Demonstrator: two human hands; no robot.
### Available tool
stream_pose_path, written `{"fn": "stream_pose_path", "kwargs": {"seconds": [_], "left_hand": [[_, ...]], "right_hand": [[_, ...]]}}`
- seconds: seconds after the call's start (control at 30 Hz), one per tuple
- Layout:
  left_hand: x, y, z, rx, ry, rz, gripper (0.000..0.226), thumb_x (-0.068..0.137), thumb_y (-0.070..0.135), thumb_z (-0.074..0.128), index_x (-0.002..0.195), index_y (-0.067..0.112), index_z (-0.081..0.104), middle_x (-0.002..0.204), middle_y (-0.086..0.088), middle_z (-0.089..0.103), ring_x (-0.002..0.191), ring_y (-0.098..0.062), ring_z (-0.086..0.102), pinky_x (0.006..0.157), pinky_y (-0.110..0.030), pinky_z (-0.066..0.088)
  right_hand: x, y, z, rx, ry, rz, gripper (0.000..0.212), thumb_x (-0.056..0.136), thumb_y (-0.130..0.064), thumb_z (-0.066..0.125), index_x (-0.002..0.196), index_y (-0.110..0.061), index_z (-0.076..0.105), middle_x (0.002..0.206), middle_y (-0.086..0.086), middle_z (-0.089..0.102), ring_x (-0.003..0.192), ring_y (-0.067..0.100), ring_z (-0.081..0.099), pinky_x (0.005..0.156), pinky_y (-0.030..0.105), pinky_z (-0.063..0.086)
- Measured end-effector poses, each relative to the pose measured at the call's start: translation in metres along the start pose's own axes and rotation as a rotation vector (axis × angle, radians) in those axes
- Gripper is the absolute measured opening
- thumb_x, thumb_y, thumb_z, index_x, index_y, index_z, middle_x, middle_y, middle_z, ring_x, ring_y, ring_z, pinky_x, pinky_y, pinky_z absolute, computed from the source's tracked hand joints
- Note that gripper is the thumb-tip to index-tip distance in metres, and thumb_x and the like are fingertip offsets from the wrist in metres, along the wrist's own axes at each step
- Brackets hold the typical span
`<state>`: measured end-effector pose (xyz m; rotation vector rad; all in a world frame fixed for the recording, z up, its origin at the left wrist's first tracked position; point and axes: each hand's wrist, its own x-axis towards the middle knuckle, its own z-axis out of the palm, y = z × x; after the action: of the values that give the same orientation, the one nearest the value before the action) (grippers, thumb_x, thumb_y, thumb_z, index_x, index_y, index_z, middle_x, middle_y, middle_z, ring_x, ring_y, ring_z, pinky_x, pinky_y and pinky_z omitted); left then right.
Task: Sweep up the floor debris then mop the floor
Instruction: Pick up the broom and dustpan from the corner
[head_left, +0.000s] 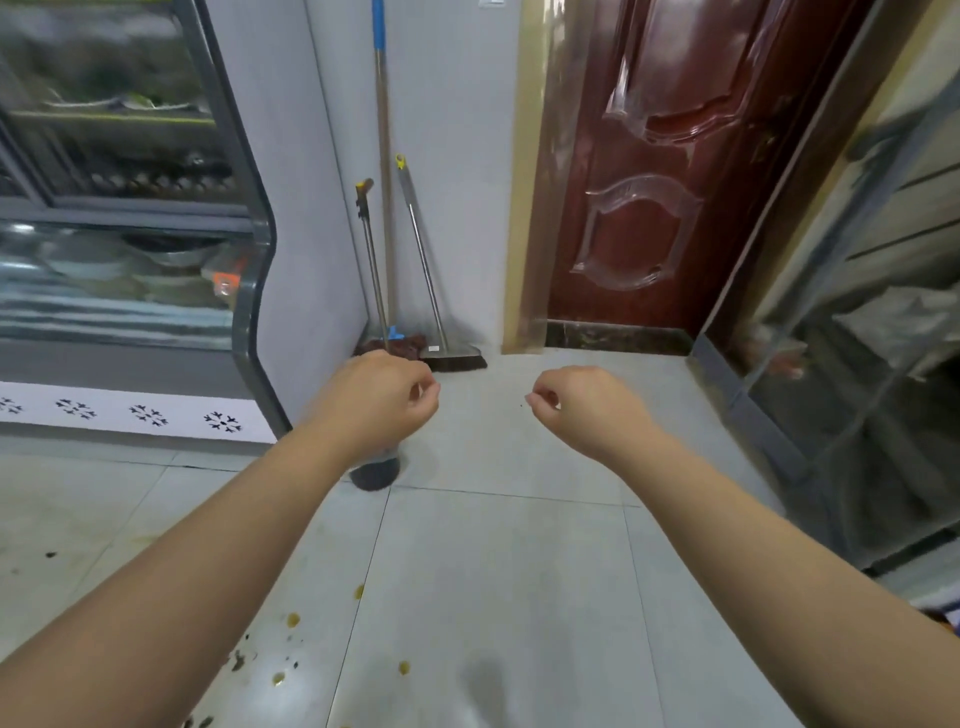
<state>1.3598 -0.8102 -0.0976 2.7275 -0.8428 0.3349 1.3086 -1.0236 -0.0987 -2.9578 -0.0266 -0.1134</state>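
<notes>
Three long-handled tools lean in the far wall corner: a broom (425, 260) with dark bristles (457, 361), a tall mop (383, 156) with a blue grip and a reddish head, and a shorter handle, perhaps a dustpan's (371, 249). Both my arms reach forward over the grey tile floor. My left hand (382, 397) and my right hand (576, 402) hover just short of the corner, fingers loosely curled, holding nothing. Yellow and dark debris (291, 639) is scattered on the tiles near the bottom left. A dark round object (375, 470) sits on the floor under my left wrist.
A glass display fridge (130, 208) stands at the left, with a white patterned base. A dark red door (660, 166) closes the far wall. Grey metal-framed glass panels (857, 338) line the right side.
</notes>
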Motion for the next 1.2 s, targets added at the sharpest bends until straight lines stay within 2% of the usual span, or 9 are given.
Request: {"fn": "stream_pose_path", "kwargs": {"seconds": [0.1, 0.2, 0.4, 0.6, 0.77, 0.87, 1.07, 1.13, 1.2], "left_hand": [[0.051, -0.006, 0.027, 0.007, -0.057, 0.023, 0.020, 0.090, 0.027, 0.048, 0.078, 0.019, 0.062, 0.070, 0.003, 0.058, 0.069, -0.017, 0.045, 0.061, -0.029, 0.033], [0.105, -0.015, 0.054, 0.017, -0.110, 0.035, 0.020, 0.091, 0.028, 0.047, 0.074, 0.022, 0.055, 0.068, 0.007, 0.051, 0.069, -0.016, 0.045, 0.060, -0.028, 0.031], [0.214, -0.042, 0.113, 0.017, -0.154, -0.076, 0.022, 0.091, 0.029, 0.048, 0.091, 0.017, 0.066, 0.076, 0.003, 0.059, 0.073, -0.020, 0.051, 0.062, -0.028, 0.034], [0.305, -0.065, 0.170, 0.053, -0.278, -0.191, 0.025, 0.092, 0.027, 0.048, 0.082, 0.009, 0.063, 0.080, -0.008, 0.064, 0.080, -0.029, 0.058, 0.062, -0.029, 0.034], [0.363, -0.092, 0.199, 0.040, -0.379, -0.301, 0.023, 0.092, 0.029, 0.045, 0.081, 0.016, 0.059, 0.081, -0.005, 0.062, 0.072, -0.020, 0.047, 0.064, -0.028, 0.039], [0.395, -0.115, 0.216, 0.048, -0.396, -0.353, 0.021, 0.092, 0.028, 0.044, 0.073, 0.019, 0.048, 0.072, -0.001, 0.047, 0.070, -0.019, 0.039, 0.061, -0.027, 0.033], [0.467, -0.179, 0.251, 0.020, -0.415, -0.451, 0.031, 0.091, 0.027, 0.044, 0.061, 0.022, 0.036, 0.063, 0.000, 0.038, 0.065, -0.021, 0.039, 0.058, -0.029, 0.030], [0.495, -0.205, 0.261, 0.023, -0.405, -0.481, 0.032, 0.091, 0.027, 0.043, 0.060, 0.021, 0.042, 0.065, 0.000, 0.042, 0.065, -0.021, 0.041, 0.059, -0.028, 0.032], [0.525, -0.235, 0.267, -0.016, -0.386, -0.530, 0.027, 0.091, 0.028, 0.043, 0.071, 0.015, 0.054, 0.070, 0.000, 0.050, 0.068, -0.022, 0.046, 0.061, -0.028, 0.033]], "right_hand": [[0.045, 0.029, 0.010, 0.007, -0.048, 0.021, 0.029, 0.096, -0.035, 0.042, 0.101, -0.018, 0.065, 0.099, 0.003, 0.066, 0.088, 0.021, 0.058, 0.078, 0.034, 0.052], [0.097, 0.063, 0.022, 0.021, -0.075, 0.036, 0.029, 0.096, -0.035, 0.042, 0.101, -0.018, 0.065, 0.098, 0.002, 0.066, 0.085, 0.019, 0.057, 0.076, 0.031, 0.052], [0.219, 0.133, 0.049, 0.013, -0.103, -0.025, 0.026, 0.095, -0.032, 0.042, 0.095, -0.018, 0.064, 0.096, 0.002, 0.065, 0.079, 0.018, 0.054, 0.074, 0.030, 0.050], [0.334, 0.189, 0.075, 0.013, -0.239, -0.075, 0.029, 0.095, -0.032, 0.041, 0.099, -0.017, 0.066, 0.104, 0.006, 0.066, 0.096, 0.026, 0.058, 0.072, 0.028, 0.042], [0.416, 0.205, 0.098, 0.047, -0.353, -0.114, 0.030, 0.095, -0.033, 0.041, 0.105, -0.017, 0.065, 0.109, 0.005, 0.065, 0.100, 0.026, 0.057, 0.078, 0.031, 0.045], [0.467, 0.210, 0.114, 0.055, -0.381, -0.137, 0.030, 0.095, -0.033, 0.041, 0.103, -0.017, 0.065, 0.106, 0.005, 0.065, 0.097, 0.025, 0.057, 0.074, 0.029, 0.041], [0.569, 0.211, 0.146, 0.041, -0.410, -0.188, 0.029, 0.095, -0.032, 0.040, 0.095, -0.014, 0.063, 0.100, 0.006, 0.063, 0.094, 0.025, 0.056, 0.072, 0.028, 0.038], [0.608, 0.208, 0.152, 0.047, -0.434, -0.198, 0.028, 0.095, -0.032, 0.040, 0.094, -0.015, 0.063, 0.099, 0.004, 0.063, 0.087, 0.023, 0.053, 0.069, 0.027, 0.037], [0.654, 0.203, 0.153, 0.054, -0.444, -0.200, 0.025, 0.095, -0.032, 0.041, 0.086, -0.017, 0.060, 0.095, 0.004, 0.064, 0.079, 0.020, 0.048, 0.064, 0.027, 0.035]]}}
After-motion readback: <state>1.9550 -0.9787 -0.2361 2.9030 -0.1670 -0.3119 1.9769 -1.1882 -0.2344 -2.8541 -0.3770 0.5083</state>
